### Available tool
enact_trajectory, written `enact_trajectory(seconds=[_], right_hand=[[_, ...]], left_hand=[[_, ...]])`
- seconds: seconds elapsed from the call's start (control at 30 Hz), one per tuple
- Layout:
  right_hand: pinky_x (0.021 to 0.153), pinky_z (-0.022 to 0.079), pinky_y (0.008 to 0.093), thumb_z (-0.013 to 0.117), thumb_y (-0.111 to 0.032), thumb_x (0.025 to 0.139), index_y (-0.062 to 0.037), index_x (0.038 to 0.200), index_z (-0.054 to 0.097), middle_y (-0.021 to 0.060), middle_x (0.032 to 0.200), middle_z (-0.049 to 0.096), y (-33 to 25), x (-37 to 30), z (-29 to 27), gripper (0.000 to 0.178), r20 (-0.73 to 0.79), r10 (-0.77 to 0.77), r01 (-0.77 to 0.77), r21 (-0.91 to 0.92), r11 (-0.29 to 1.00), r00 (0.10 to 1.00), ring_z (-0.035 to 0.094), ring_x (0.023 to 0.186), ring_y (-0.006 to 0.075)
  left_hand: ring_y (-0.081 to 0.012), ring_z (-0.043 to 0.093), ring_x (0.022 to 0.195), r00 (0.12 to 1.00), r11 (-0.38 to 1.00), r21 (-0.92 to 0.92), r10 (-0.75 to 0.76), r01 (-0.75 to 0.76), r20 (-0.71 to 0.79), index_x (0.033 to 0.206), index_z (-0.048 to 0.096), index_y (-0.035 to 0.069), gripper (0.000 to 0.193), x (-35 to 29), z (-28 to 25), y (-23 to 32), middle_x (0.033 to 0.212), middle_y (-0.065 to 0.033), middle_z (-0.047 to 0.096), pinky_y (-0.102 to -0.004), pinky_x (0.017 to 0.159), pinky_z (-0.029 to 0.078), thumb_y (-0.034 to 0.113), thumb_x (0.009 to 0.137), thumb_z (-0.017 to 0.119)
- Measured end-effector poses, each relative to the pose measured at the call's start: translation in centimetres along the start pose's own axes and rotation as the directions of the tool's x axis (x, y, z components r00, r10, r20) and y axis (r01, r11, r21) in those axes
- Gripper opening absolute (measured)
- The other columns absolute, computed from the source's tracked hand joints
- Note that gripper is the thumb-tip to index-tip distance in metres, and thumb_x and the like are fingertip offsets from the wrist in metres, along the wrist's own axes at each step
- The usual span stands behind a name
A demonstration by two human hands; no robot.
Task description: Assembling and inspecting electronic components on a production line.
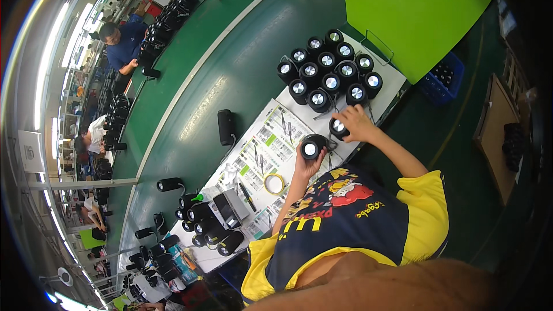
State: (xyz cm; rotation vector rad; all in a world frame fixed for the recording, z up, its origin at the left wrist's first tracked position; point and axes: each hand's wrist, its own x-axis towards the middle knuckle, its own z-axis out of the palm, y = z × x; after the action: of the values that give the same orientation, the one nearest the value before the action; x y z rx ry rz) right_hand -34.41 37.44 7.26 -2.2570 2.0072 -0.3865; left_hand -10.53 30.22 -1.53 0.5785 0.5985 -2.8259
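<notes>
In my left hand (309, 165) is a black cylindrical speaker (313, 145), its silver disc end facing up and my fingers wrapped round its lower side. My right hand (356, 125) grips a second black speaker (339, 129) from above, at the front edge of a standing group. Several upright black speakers (326, 61) with silver ends and cord loops fill the far right of the white worktable. Printed instruction sheets (271, 132) lie to the left of my hands, with a roll of yellow tape (274, 184) on them.
A black marker (247, 197), a grey box (231, 207) and more speakers (210, 232) occupy the table's lower left. Beyond runs a green conveyor belt (196, 126) carrying a lying speaker (226, 127). A bright green panel (415, 11) and blue crate (443, 78) stand right. Other people work across the belt.
</notes>
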Motion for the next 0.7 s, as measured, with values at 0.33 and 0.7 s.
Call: enact_trajectory(seconds=[0.33,0.7], right_hand=[[0.082,0.032,0.036,0.078,-0.033,0.051,-0.0098,0.119,0.045,0.0032,0.1,0.053,1.7,3.1,-1.3,0.079,-0.036,0.05,-0.056,-0.19,0.98,0.998,0.044,0.098,0.0194],[0.101,0.018,0.0553,0.07,-0.017,0.061,-0.018,0.129,0.04,0.0093,0.128,0.038,-0.1,2.6,0.1,0.074,-0.265,0.065,-0.167,-0.385,0.908,0.962,0.032,0.122,0.0279]], left_hand=[[-0.0308,0.058,0.086,0.998,0.996,0.061,0.064,-0.062,-0.027,0.126,0.039,0.004,0.07,-0.4,-0.1,-0.5,0.113,-0.022,0.044,-0.0349,0.078,0.054,0.051,0.077,0.057],[-0.0316,0.056,0.09,0.986,0.988,0.098,0.129,-0.119,-0.106,0.123,0.042,0.0,0.069,-0.1,0.6,-1.3,0.111,-0.0238,0.046,-0.0358,0.079,0.054,0.052,0.079,0.053]])
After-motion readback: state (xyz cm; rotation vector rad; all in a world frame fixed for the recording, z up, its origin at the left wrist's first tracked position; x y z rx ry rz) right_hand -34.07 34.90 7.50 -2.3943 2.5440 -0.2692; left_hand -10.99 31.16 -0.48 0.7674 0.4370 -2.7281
